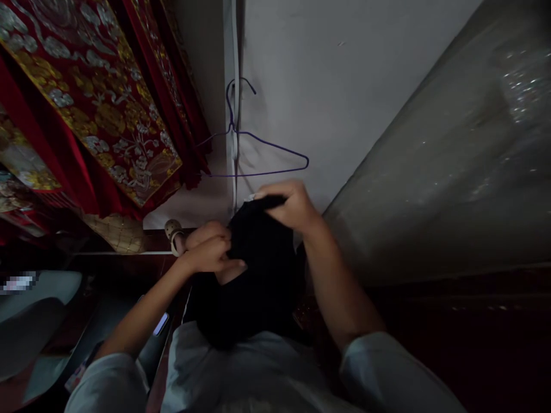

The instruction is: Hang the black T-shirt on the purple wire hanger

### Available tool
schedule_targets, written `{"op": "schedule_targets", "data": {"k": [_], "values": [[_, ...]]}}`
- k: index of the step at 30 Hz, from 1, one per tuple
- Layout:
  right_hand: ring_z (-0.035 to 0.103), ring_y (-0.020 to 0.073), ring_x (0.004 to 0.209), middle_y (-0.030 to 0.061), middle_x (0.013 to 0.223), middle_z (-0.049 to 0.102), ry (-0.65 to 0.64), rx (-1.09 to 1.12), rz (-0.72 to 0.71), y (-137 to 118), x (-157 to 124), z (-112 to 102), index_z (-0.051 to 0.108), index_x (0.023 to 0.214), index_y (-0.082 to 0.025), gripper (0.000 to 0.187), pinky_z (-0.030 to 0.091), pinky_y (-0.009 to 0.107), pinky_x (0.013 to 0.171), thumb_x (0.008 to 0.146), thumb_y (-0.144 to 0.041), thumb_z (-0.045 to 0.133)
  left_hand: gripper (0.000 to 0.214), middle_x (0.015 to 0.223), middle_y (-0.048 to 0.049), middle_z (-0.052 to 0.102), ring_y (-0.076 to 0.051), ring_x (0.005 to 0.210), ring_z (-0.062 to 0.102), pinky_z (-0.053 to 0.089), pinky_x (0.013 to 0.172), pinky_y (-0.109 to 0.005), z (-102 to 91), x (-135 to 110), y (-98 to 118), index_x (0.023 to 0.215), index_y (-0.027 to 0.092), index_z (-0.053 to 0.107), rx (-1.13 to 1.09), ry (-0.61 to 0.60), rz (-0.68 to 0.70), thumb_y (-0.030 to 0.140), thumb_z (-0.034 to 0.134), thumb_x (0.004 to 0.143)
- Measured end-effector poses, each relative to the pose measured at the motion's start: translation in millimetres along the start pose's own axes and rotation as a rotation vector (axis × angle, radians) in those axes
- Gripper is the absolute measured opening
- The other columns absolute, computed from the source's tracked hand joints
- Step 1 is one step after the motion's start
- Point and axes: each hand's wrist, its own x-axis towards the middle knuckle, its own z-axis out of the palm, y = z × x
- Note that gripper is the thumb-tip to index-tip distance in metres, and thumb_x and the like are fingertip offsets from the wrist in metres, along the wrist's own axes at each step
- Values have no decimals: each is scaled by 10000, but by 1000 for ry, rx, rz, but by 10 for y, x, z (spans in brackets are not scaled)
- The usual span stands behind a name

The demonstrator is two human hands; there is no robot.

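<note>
A black garment [267,258] lies across my lap and rises in front of my knees; its exact kind cannot be made out in the dim light. My right hand [290,203] is closed on its upper edge, with a small pale patch beside the fingertips. At the garment's left side, my left hand [215,252] pinches the cloth, its thumb lying over the black fabric. Just beyond my hands a purple wire hanger [271,172] hangs bare against the wall, apart from the garment.
Red embroidered cloths [129,132] hang at the left, above a woven basket [118,232]. A beige clog [173,232] shows on a foot near the wall. Lower left are a grey chair [34,327] and a lit phone [160,324]. A plastic-covered panel [439,160] leans at the right.
</note>
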Motion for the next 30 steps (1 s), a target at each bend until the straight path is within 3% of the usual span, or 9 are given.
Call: {"op": "schedule_targets", "data": {"k": [2,5,9,11,13,18,23,26,30], "values": [[699,197,829,16,760,704,159,-34,-40,178,291,-47,731,724,-214,109,572,350,833,756,-189,629,216,684,-17,658,-216,665,668,540,779,-316,-172,-88,-41,759,243,681,131,-290,51,404,822,792],[684,202,1024,26,931,738,352,-52,-61,581,666,35,715,908,-212,186,545,366,960,782,-152,592,149,727,-51,680,-254,686,675,495,697,-318,-530,-142,-39,950,237,717,403,-362,-78,356,746,865],[675,229,990,50,939,747,93,-210,219,986,890,139,691,924,-193,205,528,375,951,815,-144,525,351,913,-123,737,-309,818,707,479,717,-348,-967,-170,45,1241,193,659,695,-499,-260,377,629,943],[667,248,860,68,816,718,-3,-369,353,1062,854,59,671,815,-191,142,526,375,842,829,-178,530,327,945,-127,734,-294,842,704,470,741,-348,-1125,-162,50,1242,184,646,734,-542,-329,367,513,1005],[648,261,800,78,741,680,42,-511,331,1068,757,-114,645,735,-198,103,500,377,784,812,-225,582,313,940,-110,716,-260,852,686,460,757,-335,-1232,-119,-11,1112,186,666,683,-512,-342,377,429,1041],[566,217,692,23,601,506,220,-597,209,895,516,-586,599,648,-200,131,430,337,665,744,-281,638,369,820,-50,579,-181,764,576,435,753,-309,-1199,204,-255,745,189,558,513,-256,-232,425,462,1012],[461,157,613,3,574,411,198,-589,235,703,436,-736,477,558,-208,250,359,304,576,716,-298,649,425,779,-38,543,-167,733,521,405,733,-314,-996,701,-102,682,183,524,413,-178,-88,468,471,992],[479,165,646,7,593,442,249,-592,205,681,419,-764,516,594,-202,177,370,295,582,699,-269,642,429,737,-30,605,-162,684,526,376,677,-303,-959,804,-27,716,178,585,377,-365,-202,506,475,970],[484,161,652,-5,581,435,230,-542,238,728,390,-781,511,602,-202,178,363,279,572,708,-257,643,481,663,-16,633,-155,642,534,367,619,-271,-933,604,-147,733,184,656,172,-721,-453,621,544,898]]}}
